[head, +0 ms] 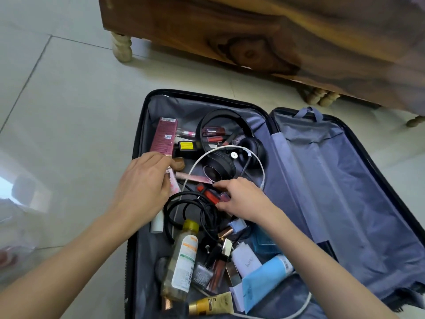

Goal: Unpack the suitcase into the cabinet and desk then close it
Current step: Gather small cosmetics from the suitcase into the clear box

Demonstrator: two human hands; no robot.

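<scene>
An open dark suitcase [322, 171] lies flat on the tiled floor. Its left half is full of small items: black headphones [230, 157], a maroon box [163, 137], a white cable [253, 157], coiled black cables [190, 208], a clear bottle [181, 259], a blue tube [273, 268] and lip products. My left hand [145, 183] reaches in and holds a pink tube [174, 184] beside the maroon box. My right hand [241, 199] pinches red lipstick tubes [210, 194] in the middle of the pile.
A dark wooden cabinet [253, 35] on turned legs stands just behind the suitcase. The suitcase's right half holds only its grey-blue lining flap [340, 180]. Pale floor tiles [64, 93] spread to the left. A blurred clear bag [13, 249] lies at the far left.
</scene>
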